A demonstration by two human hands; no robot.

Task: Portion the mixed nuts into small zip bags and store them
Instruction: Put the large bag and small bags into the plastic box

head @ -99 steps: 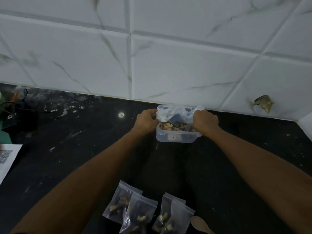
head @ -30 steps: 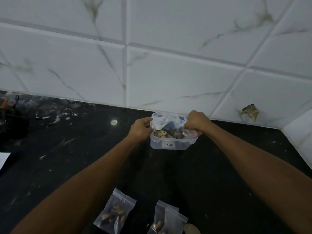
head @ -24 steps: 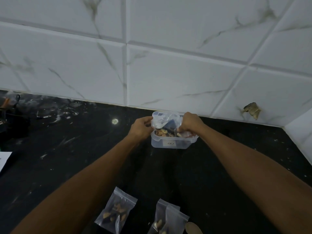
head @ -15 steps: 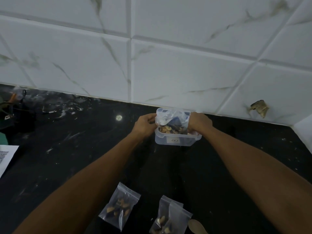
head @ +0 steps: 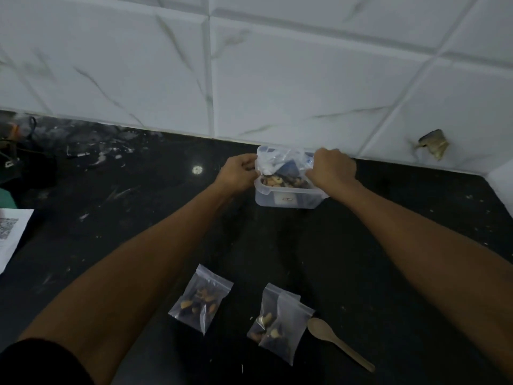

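Both hands work at the far side of the tabletop (head: 361, 273), close to the tiled wall (head: 277, 79). The left hand (head: 236, 173) has its fingers curled onto the left edge of a crumpled clear bag (head: 277, 159); the right hand (head: 333, 169) pinches the bag's right edge, so each grip is closed on the plastic and none is free. The bag is held over an open clear tub (head: 287, 197) of mixed nuts (head: 280, 180), apparently so that anything spilled drops back into the tub rather than onto the dark surface. Whether the bag is being pulled open or pressed closed cannot be told; its mouth is hidden in the folds.

On the near side, between the forearms, lie filled zip bags: one alone to the left (head: 201, 301), and a pair overlapping to its right (head: 277, 323), each holding a small portion of nuts and laid flat, seemingly set aside as finished. A wooden spoon (head: 333, 340) rests just beside the pair, bowl toward them, likely parked within reach for scooping. At the far left edge sits a sheet of printed paper (head: 11, 234), well apart from the work. Judging by the layout, portioning is well along, with storing not yet done.
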